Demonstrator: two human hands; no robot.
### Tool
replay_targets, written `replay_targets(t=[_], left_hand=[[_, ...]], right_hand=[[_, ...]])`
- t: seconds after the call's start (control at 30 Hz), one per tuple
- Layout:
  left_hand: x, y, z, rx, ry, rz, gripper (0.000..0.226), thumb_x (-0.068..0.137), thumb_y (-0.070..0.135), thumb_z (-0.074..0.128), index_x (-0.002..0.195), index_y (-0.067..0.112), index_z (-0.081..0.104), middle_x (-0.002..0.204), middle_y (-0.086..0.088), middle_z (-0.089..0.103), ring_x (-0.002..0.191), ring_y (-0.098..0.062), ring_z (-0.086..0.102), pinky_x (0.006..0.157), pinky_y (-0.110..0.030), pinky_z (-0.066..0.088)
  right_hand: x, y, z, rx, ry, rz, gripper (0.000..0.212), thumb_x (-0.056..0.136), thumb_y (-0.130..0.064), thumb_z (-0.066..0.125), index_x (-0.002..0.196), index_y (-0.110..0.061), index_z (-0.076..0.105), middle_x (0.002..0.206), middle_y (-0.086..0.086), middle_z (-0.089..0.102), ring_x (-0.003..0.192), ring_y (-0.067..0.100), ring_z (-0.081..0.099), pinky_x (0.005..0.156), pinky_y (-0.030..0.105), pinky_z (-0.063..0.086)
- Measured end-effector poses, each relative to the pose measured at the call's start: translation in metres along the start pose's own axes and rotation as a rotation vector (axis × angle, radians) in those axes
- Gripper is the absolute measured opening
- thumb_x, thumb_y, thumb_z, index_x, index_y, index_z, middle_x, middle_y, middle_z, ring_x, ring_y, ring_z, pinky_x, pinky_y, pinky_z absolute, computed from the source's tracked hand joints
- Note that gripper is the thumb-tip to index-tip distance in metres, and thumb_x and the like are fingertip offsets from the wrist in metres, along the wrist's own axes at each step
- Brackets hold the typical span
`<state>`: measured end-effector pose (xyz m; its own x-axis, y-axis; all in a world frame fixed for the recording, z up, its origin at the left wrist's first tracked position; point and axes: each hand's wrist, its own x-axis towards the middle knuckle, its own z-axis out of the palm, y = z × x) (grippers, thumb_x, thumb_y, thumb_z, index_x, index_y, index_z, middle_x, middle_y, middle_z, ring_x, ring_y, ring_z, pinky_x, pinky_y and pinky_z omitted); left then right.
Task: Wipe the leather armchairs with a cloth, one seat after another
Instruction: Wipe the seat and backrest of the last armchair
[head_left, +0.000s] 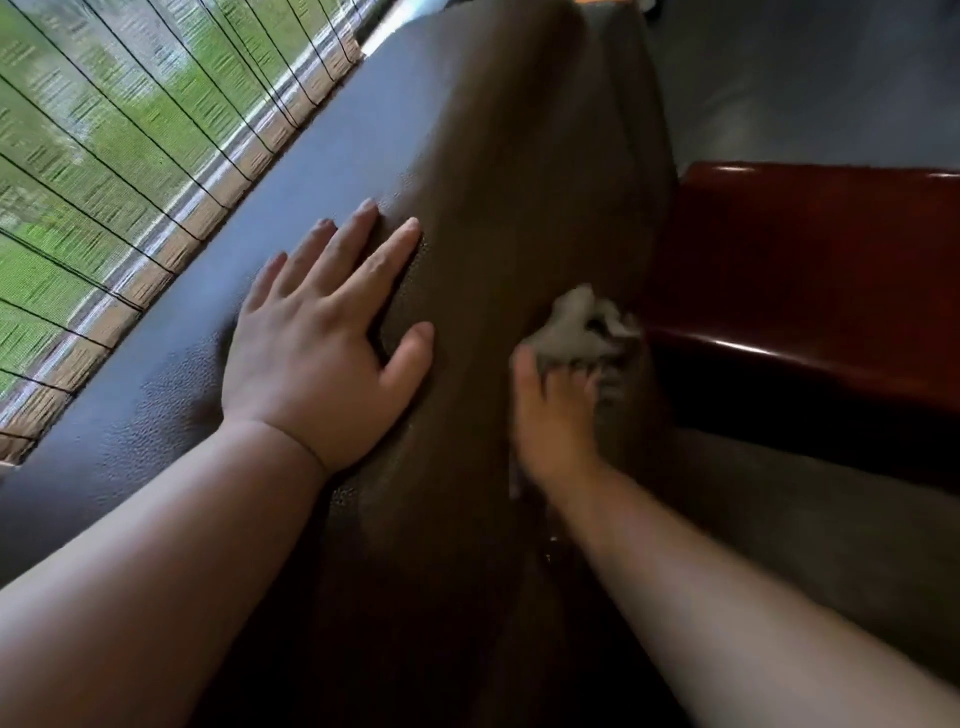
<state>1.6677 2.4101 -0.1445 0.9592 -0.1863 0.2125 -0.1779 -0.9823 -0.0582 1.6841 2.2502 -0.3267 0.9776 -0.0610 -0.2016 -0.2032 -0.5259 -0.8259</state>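
1. On top of the brown leather armchair back (498, 171), the left hand (322, 343) lies flat, with its fingers straight and spread out.
2. Its fingertips point up toward the far end of the chair back, and its palm presses on the leather near the left edge.
3. Just to the right, the right hand (553, 402) looks blurry.
4. Its fingers curl around a pale grey cloth (582, 325) and hold it bunched up.
5. That cloth touches the right side of the chair back, close to the right edge.
6. Both hands are near each other but do not touch.
7. Both arms are bare and come in from the bottom of the view.
8. Next to the cloth, on the right, sits a shiny dark red wooden armrest (810, 249).
9. Past the left edge of the chair, a woven blind (114, 156) with thin dark strings hangs at the window.
10. Green shows through the blind, too blurry to tell what it is.
11. Grey floor (805, 78) shows at the top right corner.
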Motion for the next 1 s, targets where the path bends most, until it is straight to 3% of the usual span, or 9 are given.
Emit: replay_targets(t=[0.07, 0.17, 0.33, 0.43, 0.5, 0.57, 0.67, 0.8, 1.0], left_hand=[[0.001, 0.000, 0.001, -0.002, 0.012, -0.004, 0.076, 0.091, 0.069, 0.033, 0.163, 0.049, 0.022, 0.173, 0.010, 0.022, 0.161, -0.022, 0.019, 0.130, -0.049, 0.017], [0.003, 0.002, -0.001, -0.010, 0.019, -0.006, 0.076, 0.090, 0.069, 0.034, 0.163, 0.050, 0.023, 0.173, 0.011, 0.023, 0.161, -0.021, 0.019, 0.130, -0.048, 0.017], [0.001, 0.004, 0.000, -0.025, 0.039, 0.002, 0.077, 0.089, 0.069, 0.034, 0.163, 0.048, 0.026, 0.172, 0.010, 0.026, 0.160, -0.021, 0.022, 0.130, -0.049, 0.019], [0.001, 0.001, 0.001, -0.015, 0.039, 0.001, 0.077, 0.089, 0.069, 0.033, 0.163, 0.049, 0.026, 0.172, 0.010, 0.026, 0.160, -0.021, 0.022, 0.129, -0.049, 0.020], [0.002, 0.001, 0.001, -0.013, 0.037, -0.004, 0.075, 0.090, 0.069, 0.032, 0.163, 0.050, 0.025, 0.172, 0.012, 0.025, 0.160, -0.020, 0.021, 0.129, -0.049, 0.020], [0.003, 0.001, 0.001, -0.011, 0.035, -0.005, 0.073, 0.092, 0.069, 0.031, 0.162, 0.051, 0.025, 0.172, 0.013, 0.025, 0.160, -0.019, 0.021, 0.130, -0.048, 0.020], [0.003, 0.001, 0.000, -0.032, 0.052, -0.018, 0.069, 0.093, 0.066, 0.027, 0.161, 0.052, 0.028, 0.171, 0.014, 0.027, 0.160, -0.017, 0.022, 0.130, -0.046, 0.019], [0.003, -0.004, 0.001, -0.151, 0.074, -0.015, 0.066, 0.096, 0.058, 0.016, 0.159, 0.049, 0.035, 0.170, 0.014, 0.029, 0.160, -0.013, 0.021, 0.130, -0.042, 0.018], [0.000, -0.002, -0.003, -0.196, 0.051, -0.057, 0.063, 0.098, 0.049, 0.017, 0.157, 0.048, 0.039, 0.169, 0.014, 0.031, 0.159, -0.010, 0.020, 0.131, -0.045, 0.015]], right_hand=[[0.041, 0.010, -0.014, 0.015, 0.068, 0.045, 0.109, 0.088, -0.076, -0.002, 0.155, 0.000, 0.036, 0.162, 0.027, 0.030, 0.153, 0.040, 0.020, 0.126, 0.050, 0.006], [0.041, 0.005, -0.013, -0.022, 0.071, 0.137, 0.111, 0.087, -0.076, -0.009, 0.158, -0.001, 0.030, 0.165, 0.027, 0.025, 0.154, 0.040, 0.016, 0.125, 0.050, 0.003], [-0.086, -0.042, 0.016, 0.027, -0.125, -0.133, 0.136, 0.066, -0.091, -0.028, 0.160, -0.015, 0.033, 0.169, 0.018, 0.019, 0.157, 0.033, 0.000, 0.126, 0.045, -0.008], [-0.056, -0.052, 0.006, 0.000, 0.040, -0.142, 0.115, 0.079, -0.090, -0.004, 0.161, -0.018, 0.031, 0.170, 0.018, 0.017, 0.158, 0.035, 0.005, 0.127, 0.049, -0.001], [0.000, -0.064, -0.019, 0.110, 0.153, -0.014, 0.089, 0.097, -0.077, 0.016, 0.162, -0.018, 0.029, 0.171, 0.018, 0.014, 0.158, 0.036, 0.005, 0.127, 0.052, 0.000], [0.029, -0.075, -0.033, 0.186, 0.143, 0.103, 0.081, 0.101, -0.073, 0.015, 0.164, -0.022, 0.023, 0.173, 0.014, 0.005, 0.158, 0.036, -0.002, 0.127, 0.055, -0.003], [-0.019, -0.088, -0.010, 0.100, 0.127, -0.095, 0.099, 0.090, -0.077, -0.001, 0.160, -0.015, 0.033, 0.170, 0.020, 0.014, 0.157, 0.039, 0.003, 0.126, 0.056, -0.001], [-0.075, -0.085, 0.022, -0.134, 0.095, -0.377, 0.091, 0.094, -0.064, -0.018, 0.154, -0.029, 0.041, 0.166, 0.019, 0.026, 0.153, 0.052, 0.007, 0.122, 0.061, -0.002], [0.002, -0.108, -0.022, -0.078, 0.148, -0.101, 0.080, 0.102, -0.052, -0.010, 0.160, -0.013, 0.030, 0.165, 0.022, 0.025, 0.154, 0.042, 0.016, 0.124, 0.057, 0.002]])
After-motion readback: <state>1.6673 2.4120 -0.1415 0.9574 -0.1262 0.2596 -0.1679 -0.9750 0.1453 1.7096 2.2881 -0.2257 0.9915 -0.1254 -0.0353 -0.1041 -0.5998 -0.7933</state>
